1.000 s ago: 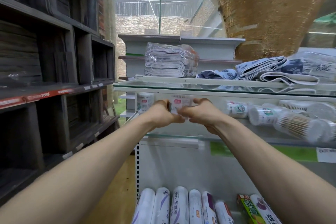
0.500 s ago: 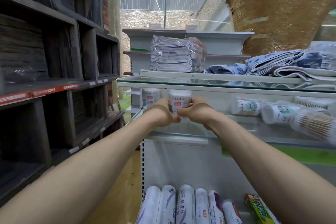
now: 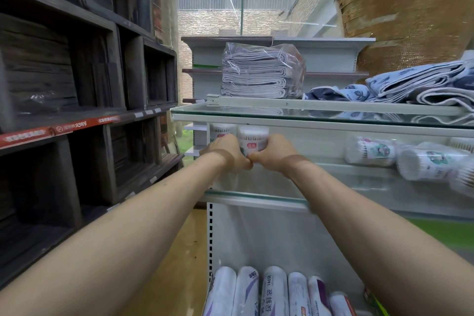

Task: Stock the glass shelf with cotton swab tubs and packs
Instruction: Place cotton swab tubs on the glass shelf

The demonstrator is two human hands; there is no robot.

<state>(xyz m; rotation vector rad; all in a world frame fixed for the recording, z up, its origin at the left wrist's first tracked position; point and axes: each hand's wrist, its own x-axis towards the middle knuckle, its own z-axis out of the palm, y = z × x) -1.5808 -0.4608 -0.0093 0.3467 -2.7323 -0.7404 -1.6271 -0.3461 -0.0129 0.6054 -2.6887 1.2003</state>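
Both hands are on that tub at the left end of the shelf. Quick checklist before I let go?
1. Tub upright: ok.
2. Left hand and right hand both on it: ok.
3. Base resting flat on the glass shelf: cannot tell, hands hide it.
4. Neighbouring tub on its left standing: ok.
5. Headroom under the upper glass shelf: ok, the lid sits just below it.
6. Tubs on the right: not ok, lying on their sides.
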